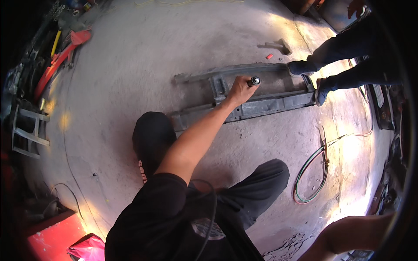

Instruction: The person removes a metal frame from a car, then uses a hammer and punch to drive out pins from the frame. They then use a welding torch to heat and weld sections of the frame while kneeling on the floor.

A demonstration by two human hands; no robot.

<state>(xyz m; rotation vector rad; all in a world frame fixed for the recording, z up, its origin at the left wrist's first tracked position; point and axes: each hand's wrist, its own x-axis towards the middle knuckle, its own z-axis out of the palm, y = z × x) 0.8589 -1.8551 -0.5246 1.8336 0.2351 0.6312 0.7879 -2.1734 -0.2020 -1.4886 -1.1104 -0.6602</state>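
My left hand [242, 90] is closed around a dark cylinder [254, 81] with a shiny round end, whose exact kind I cannot make out. It is held over a dark metal frame [265, 105], near the crosspiece [219, 87] that joins its two long rails. The frame lies flat on the concrete floor beyond my knees. A bare arm [348, 235] enters at the lower right edge, and no hand shows on it. My right hand is out of view.
Another person's shoes [321, 93] meet the frame's right end. Beyond it lie a hammer [284, 46] and a small red piece [269, 56]. Coiled red and green hoses [298, 187] with a brass torch [326, 155] lie right. Red metal equipment [56, 65] and a small metal frame [31, 130] stand left.
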